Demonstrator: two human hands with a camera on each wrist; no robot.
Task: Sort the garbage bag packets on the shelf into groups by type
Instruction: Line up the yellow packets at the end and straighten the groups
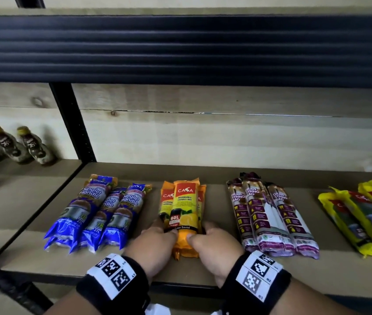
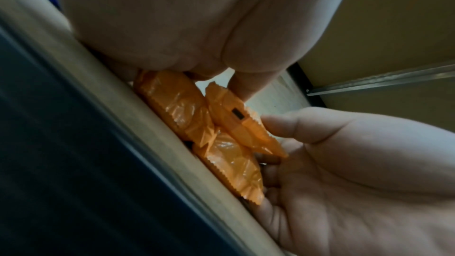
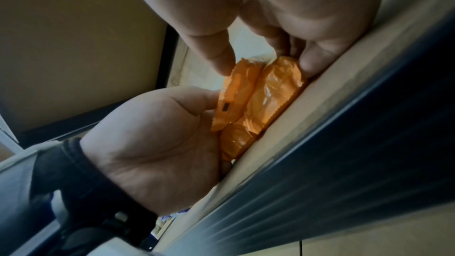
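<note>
Three orange CASA packets [image 1: 186, 205] lie stacked in the middle of the wooden shelf [image 1: 51, 253]. My left hand [image 1: 157, 239] and right hand [image 1: 212, 242] grip the stack's near end from either side, thumbs on the top packet. The left wrist view shows my left thumb [image 2: 246, 87] on the orange packets [image 2: 197, 124], with the right hand [image 2: 344, 163] cupped opposite. From the right wrist, my right fingers [image 3: 312, 61] pinch the packets [image 3: 261, 100]. Blue Singlet Handle packets [image 1: 98, 212] lie left, purple Draw String packets [image 1: 271, 214] right, yellow CASA packets [image 1: 362, 214] far right.
A black upright post [image 1: 73, 123] divides this bay from the one on the left, where several small bottles [image 1: 21, 146] stand. The dark beam of the upper shelf [image 1: 180, 48] hangs overhead. A wooden wall closes the back.
</note>
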